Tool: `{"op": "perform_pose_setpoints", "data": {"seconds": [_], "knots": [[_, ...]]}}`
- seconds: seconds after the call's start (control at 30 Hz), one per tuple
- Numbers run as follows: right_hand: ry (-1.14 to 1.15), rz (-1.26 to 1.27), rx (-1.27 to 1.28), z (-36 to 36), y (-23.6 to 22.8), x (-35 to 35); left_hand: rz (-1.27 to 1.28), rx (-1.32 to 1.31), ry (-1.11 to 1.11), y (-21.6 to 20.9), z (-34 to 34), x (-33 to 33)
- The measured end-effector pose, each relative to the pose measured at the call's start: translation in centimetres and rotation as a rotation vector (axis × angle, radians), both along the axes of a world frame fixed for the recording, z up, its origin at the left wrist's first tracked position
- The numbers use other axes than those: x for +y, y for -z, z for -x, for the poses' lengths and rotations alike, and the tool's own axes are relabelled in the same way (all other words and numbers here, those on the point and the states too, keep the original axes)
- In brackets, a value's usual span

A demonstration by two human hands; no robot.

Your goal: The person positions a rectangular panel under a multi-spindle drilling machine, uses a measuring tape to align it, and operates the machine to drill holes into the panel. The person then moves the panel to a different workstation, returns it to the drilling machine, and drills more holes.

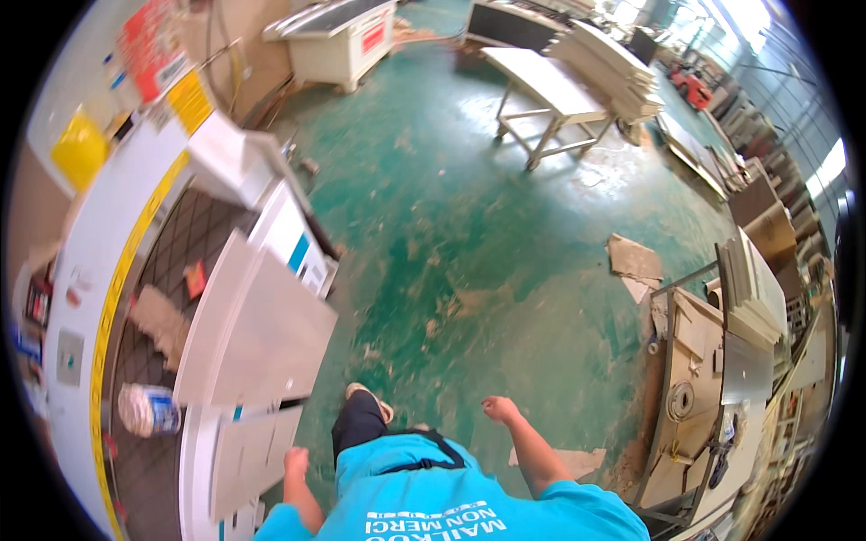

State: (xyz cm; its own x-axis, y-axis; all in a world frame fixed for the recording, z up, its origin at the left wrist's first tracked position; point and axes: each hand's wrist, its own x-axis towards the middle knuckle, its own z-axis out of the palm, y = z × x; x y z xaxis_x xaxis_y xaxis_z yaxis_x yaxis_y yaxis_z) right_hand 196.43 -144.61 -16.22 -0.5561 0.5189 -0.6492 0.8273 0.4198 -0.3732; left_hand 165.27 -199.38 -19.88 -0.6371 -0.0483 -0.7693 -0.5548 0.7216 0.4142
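Note:
My right hand (496, 408) swings out over the green floor at the lower middle, its fingers curled in, with nothing seen in them. Low on the left, my left hand (296, 461) hangs by my side, close to a flat grey panel (254, 462) on the machine; a gap between them cannot be judged. Its fingers are too small and bunched to make out. Just beyond lie stacked beige boards (262, 329) on the machine's bed. A white tub (150, 410) with a blue label stands beside the boards. One foot (370, 402) is stepping forward.
A long white machine (77, 316) with a yellow strip runs along the left. Ahead stands a wheeled table (546, 83) beside stacked boards (609, 72). On the right, a metal-framed bench (699, 361) carries panels. Cardboard scraps (634, 258) lie on the green floor (451, 243).

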Motion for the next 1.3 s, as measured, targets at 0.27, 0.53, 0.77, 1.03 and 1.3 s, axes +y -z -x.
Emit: {"op": "perform_pose_setpoints", "data": {"seconds": [0.27, 0.53, 0.77, 1.03, 1.3], "knots": [[0.21, -0.024, 0.247, 11.8, -1.6, 16.6, 0.244, 0.071, 0.816, 1.7, 17.9, 20.7], [0.791, 0.045, 0.021, 8.9, -2.1, 21.7, -0.098, 0.437, 0.913, -2.1, 39.5, 68.6], [0.918, 0.221, -0.276, 10.0, 4.0, 26.4, -0.578, 0.479, 0.969, -14.2, 44.2, 105.6], [0.614, 0.144, -0.277, 21.3, 7.4, 59.0, -0.222, 0.265, 1.505, -4.4, 54.1, 113.7], [0.588, -0.792, 0.399, 44.1, -5.4, 107.4, -0.231, 0.096, 0.295, -0.8, 70.2, 111.1]]}}
